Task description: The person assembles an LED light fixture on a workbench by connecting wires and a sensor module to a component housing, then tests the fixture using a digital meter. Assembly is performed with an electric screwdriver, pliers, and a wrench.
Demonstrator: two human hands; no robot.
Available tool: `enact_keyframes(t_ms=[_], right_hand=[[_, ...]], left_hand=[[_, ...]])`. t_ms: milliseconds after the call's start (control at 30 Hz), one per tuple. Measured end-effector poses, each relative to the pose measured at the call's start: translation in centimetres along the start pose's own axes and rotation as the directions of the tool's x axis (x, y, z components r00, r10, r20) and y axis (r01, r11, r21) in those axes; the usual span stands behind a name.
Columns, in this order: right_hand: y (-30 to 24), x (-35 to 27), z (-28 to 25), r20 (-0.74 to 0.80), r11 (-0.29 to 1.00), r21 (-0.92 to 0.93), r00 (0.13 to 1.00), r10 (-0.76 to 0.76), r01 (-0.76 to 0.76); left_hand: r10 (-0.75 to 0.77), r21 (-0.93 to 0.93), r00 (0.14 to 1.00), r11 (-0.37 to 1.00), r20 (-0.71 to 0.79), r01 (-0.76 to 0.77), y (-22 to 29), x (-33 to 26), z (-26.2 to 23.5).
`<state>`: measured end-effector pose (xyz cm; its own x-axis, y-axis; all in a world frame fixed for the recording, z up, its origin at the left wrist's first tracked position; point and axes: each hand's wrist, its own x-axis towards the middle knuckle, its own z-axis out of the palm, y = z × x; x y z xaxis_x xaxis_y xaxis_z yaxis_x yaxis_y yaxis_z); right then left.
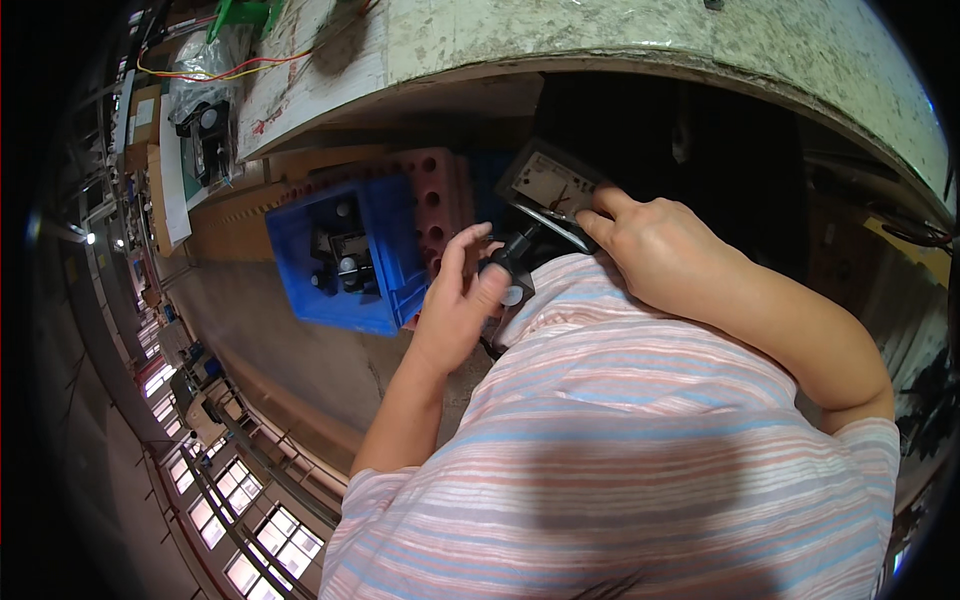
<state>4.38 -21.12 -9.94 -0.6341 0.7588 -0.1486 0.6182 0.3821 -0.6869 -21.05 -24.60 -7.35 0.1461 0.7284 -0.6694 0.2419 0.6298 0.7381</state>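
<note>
The left hand pinches a small black knob part just under the table's front edge. The right hand grips a flat meter box there. They look apart, not joined yet. More black parts wait in the blue bin.

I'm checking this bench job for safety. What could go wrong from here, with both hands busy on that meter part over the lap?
The left hand pinches a small black part only at the fingertips; it might slip and fall to the floor. The right hand holds the panel meter by one edge, in the dim space under the bench, so it could tilt or drop. The blue bin sits close to the left hand and might get knocked.
</note>
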Motion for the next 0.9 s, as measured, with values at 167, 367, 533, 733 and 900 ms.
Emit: enact_keyframes(t_ms=[167,367,533,733,900], right_hand=[[-0.5,0.2,-0.6,0.084,0.997,0.026,0.994,0.072,-0.074],[0.0,-0.2,-0.3,0.06,1.0,0.022,0.998,-0.001,0.0],[-0.1,0.0,-0.3,0.068,0.999,0.045,0.997,0.023,-0.026],[0.1,0.1,-0.3,0.05,0.999,0.039,0.999,0.009,-0.011],[-0.1,0.2,-0.5,0.057,0.998,0.051,0.998,0.036,-0.039]], left_hand=[[0.558,0.828,0.818,0.387,0.141,-0.406,0.2,0.1,2.0],[-0.213,-0.662,0.888,0.601,0.407,0.448,-1.1,2.5,-1.9],[-0.378,-0.801,0.829,0.284,0.412,0.527,-1.6,2.2,-1.0],[0.472,0.857,0.879,0.423,0.069,-0.295,1.8,0.1,1.2],[0.463,0.929,0.883,0.292,0.069,-0.226,0.1,0.7,2.3]])
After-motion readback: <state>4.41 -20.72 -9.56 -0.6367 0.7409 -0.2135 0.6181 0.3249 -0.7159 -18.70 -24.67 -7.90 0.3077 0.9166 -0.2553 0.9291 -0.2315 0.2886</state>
